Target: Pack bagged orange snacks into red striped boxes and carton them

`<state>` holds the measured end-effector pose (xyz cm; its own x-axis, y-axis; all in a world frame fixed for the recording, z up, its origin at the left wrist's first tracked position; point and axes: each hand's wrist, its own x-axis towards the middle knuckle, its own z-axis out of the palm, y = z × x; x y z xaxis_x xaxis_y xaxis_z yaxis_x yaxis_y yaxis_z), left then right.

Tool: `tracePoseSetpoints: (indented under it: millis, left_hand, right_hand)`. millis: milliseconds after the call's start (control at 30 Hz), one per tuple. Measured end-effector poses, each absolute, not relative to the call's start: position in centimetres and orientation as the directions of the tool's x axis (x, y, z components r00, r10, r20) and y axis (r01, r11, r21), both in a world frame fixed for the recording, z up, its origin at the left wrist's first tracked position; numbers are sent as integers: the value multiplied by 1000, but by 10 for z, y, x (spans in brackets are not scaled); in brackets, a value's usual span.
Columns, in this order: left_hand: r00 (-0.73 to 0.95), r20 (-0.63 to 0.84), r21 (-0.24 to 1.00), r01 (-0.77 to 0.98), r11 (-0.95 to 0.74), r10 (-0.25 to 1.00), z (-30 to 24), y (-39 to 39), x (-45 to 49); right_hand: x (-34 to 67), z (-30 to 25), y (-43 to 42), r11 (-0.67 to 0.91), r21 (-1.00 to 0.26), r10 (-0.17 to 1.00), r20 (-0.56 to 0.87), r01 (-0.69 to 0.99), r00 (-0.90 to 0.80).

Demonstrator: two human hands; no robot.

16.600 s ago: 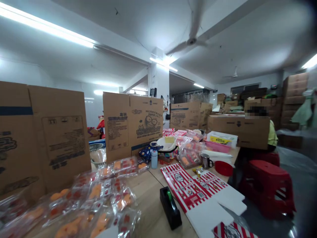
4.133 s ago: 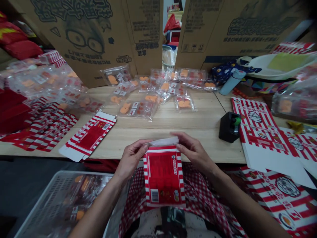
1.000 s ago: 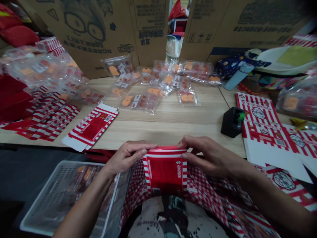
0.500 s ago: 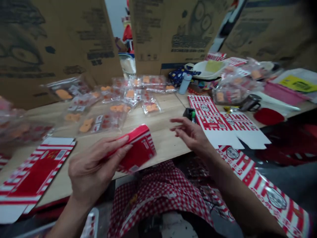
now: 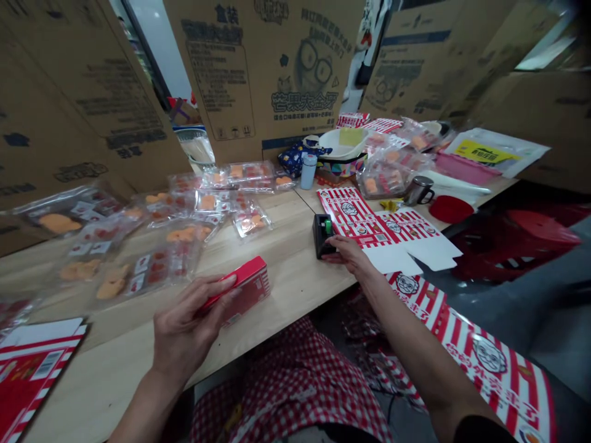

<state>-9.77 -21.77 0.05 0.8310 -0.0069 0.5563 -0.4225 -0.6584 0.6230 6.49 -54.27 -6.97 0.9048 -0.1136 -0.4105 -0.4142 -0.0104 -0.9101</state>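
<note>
My left hand [image 5: 187, 326] is closed round a small red and white striped carton [image 5: 244, 289], held tilted just above the near edge of the wooden table [image 5: 286, 271]. My right hand [image 5: 348, 253] reaches out to the right and rests at the black tape dispenser [image 5: 322, 235] with its green roll, fingers curled at the dispenser's front. Whether the fingers hold tape is hidden.
Clear packets of orange snacks [image 5: 152, 237] lie across the table. Flat striped carton blanks [image 5: 378, 231] lie right of the dispenser, one more at the lower left [image 5: 28, 372]. Big cardboard boxes [image 5: 268, 67] stand behind. A metal mug [image 5: 419, 191], blue bottle [image 5: 308, 171] and red stool [image 5: 521, 237] sit to the right.
My view has swung right. My right hand let go of the striped carton and moved out to the tape dispenser. The left hand alone now holds the carton.
</note>
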Motion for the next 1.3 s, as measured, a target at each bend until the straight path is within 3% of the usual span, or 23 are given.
tracePoseSetpoints:
  millis: [167,300,433,567,633,700,800,900,1067,1300]
  left_hand:
    - [813,582,572,-437,-695,-32,7,-222,-97]
    - [813,581,563,-432,-705,-33,6,-224,-95]
    - [826,564,606,-391,-693,27,5,-226,-96]
    - [839,544,614,-389,-687,12,14,-231,-100]
    - [849,528,604,-385,-698,-12,18,-233,-103]
    - [845,533,592,-398,-701,-29,18,-234,-107]
    - [818,573,568,-445,-692,-56,14,-236,-111]
    - [802,595,538,-444,-717,-50,9,-238,-114]
    - [806,592,550,-394,-736,12,5,-236,-115]
    - [808,589,555,-393,-733,12,2,-234,-116]
  right_hand:
    - [51,-75,-556,37,-932,-84,-363,-362,928]
    - [34,-106,-540,-3,-949,-194,-310,-316,931]
    - [27,-126,-530,-76,-970,-286,-202,-233,937]
    - [12,-110,-529,-198,-971,-266,-77,-132,961]
    - [-5,-87,-521,-268,-962,-221,13,-48,975]
    - [-27,-57,-504,-307,-948,-90,118,85,989]
    - [-58,-13,-465,-104,-973,217,182,208,959]
    - [-73,12,-428,94,-985,417,173,147,893]
    - [-66,12,-397,170,-985,478,94,13,873]
    - [-61,7,-386,8,-997,385,75,78,920]
